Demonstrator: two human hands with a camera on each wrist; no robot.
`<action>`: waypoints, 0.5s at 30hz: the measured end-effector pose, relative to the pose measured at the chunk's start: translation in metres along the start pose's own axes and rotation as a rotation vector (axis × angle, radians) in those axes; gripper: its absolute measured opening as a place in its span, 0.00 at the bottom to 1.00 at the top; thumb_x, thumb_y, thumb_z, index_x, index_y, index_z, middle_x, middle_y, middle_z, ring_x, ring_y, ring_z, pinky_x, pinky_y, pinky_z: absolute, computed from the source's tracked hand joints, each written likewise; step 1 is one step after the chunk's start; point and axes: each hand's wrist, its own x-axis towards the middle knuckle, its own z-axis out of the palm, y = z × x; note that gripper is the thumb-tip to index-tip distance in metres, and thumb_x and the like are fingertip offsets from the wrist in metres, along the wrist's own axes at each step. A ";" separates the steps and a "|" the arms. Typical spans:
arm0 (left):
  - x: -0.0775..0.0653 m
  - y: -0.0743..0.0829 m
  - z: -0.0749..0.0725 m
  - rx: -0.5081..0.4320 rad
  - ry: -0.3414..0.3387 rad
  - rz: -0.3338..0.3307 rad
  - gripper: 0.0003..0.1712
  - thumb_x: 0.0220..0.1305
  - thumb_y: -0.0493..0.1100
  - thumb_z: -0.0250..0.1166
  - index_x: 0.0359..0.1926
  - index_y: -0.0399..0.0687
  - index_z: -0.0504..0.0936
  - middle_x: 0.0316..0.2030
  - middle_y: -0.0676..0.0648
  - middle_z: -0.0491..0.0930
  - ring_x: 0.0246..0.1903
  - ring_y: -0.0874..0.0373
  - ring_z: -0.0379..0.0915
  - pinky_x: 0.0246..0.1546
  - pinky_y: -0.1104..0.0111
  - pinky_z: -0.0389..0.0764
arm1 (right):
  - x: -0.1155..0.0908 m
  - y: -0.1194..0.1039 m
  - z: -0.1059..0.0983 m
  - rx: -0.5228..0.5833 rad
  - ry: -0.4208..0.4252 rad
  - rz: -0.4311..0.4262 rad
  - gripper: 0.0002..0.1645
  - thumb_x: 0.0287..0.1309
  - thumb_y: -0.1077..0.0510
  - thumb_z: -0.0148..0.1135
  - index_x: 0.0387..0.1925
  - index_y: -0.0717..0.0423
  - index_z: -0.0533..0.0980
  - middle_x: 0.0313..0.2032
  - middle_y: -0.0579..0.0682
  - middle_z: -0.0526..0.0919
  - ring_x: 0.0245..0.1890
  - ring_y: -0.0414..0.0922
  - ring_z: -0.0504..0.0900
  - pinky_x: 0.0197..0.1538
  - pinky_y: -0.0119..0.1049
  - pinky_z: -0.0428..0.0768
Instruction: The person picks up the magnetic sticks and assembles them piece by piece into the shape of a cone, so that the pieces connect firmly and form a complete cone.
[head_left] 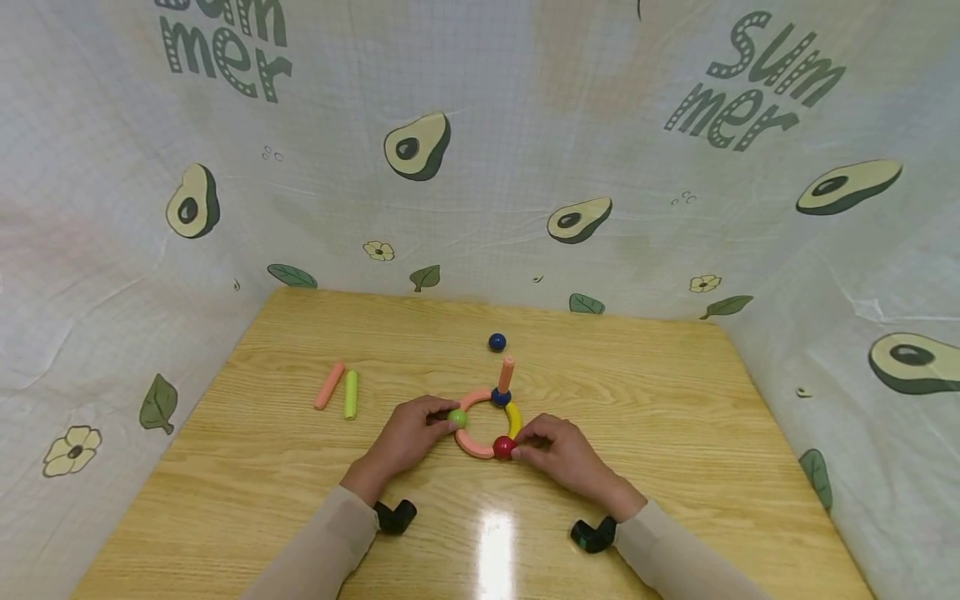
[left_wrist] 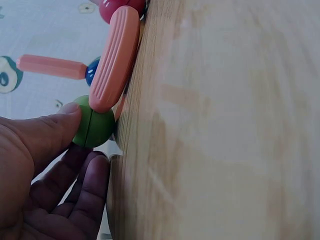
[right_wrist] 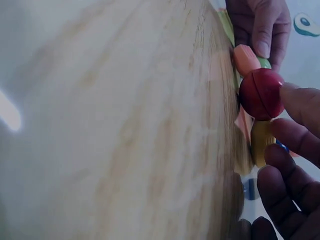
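A ring of toy pieces lies on the table: two coral curved rods (head_left: 472, 445), a yellow curved rod (head_left: 513, 420), a green ball (head_left: 458, 418), a red ball (head_left: 504, 447) and a blue ball (head_left: 501, 397). From that blue ball a straight coral rod (head_left: 507, 375) stands up. My left hand (head_left: 408, 435) pinches the green ball at the ring's left side; its thumb shows on the ball in the left wrist view. With thumb and fingers my right hand (head_left: 564, 456) holds the red ball (right_wrist: 261, 94) at the near side, close to the yellow rod's end.
Behind the ring sits a loose dark blue ball (head_left: 497, 342). Left of it lie a straight coral rod (head_left: 329, 386) and a lime green rod (head_left: 351, 395), side by side. A printed cloth (head_left: 487, 208) hangs around the back and sides of the wooden table (head_left: 660, 400).
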 end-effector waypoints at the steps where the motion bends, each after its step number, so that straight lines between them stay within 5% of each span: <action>1: 0.000 0.000 0.000 0.002 -0.001 0.000 0.18 0.70 0.43 0.72 0.60 0.53 0.88 0.55 0.52 0.86 0.51 0.59 0.85 0.52 0.61 0.86 | 0.000 0.000 0.000 0.000 0.011 0.004 0.06 0.66 0.46 0.74 0.42 0.39 0.87 0.38 0.35 0.84 0.39 0.35 0.79 0.45 0.32 0.79; 9: 0.000 0.003 -0.001 0.014 0.006 0.004 0.19 0.71 0.43 0.71 0.60 0.53 0.88 0.56 0.51 0.86 0.50 0.58 0.84 0.53 0.60 0.85 | 0.019 0.001 -0.003 -0.006 0.176 0.120 0.11 0.68 0.52 0.72 0.50 0.49 0.86 0.44 0.44 0.86 0.42 0.40 0.81 0.48 0.36 0.82; 15: 0.000 0.004 0.000 0.017 0.020 -0.014 0.20 0.71 0.44 0.71 0.62 0.53 0.87 0.56 0.50 0.87 0.51 0.58 0.84 0.55 0.56 0.84 | 0.041 0.006 -0.005 0.035 0.133 0.152 0.26 0.69 0.50 0.71 0.65 0.51 0.80 0.58 0.49 0.85 0.58 0.49 0.81 0.63 0.51 0.79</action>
